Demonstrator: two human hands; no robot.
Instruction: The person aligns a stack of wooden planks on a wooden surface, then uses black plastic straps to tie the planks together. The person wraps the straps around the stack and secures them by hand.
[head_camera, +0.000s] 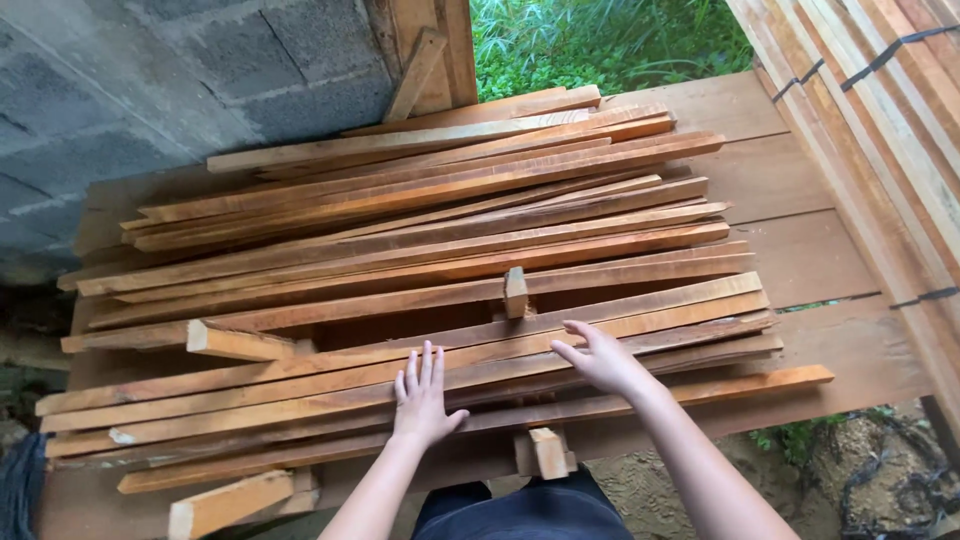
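Note:
A loose pile of long reddish-brown wooden slats (430, 240) lies across a wooden platform. My left hand (422, 398) rests flat, fingers spread, on the slats at the near edge of the pile. Further right, my right hand (600, 358) also lies open on a slat, fingers pointing left. Neither hand grips anything. A short wooden block (515, 292) stands on end among the slats just beyond my hands.
Short cross blocks (548, 452) stick out under the pile's near edge. A grey block wall (150, 80) rises at the back left. Bundled strapped boards (880, 130) run along the right. Green grass (610, 40) shows behind, bare earth below right.

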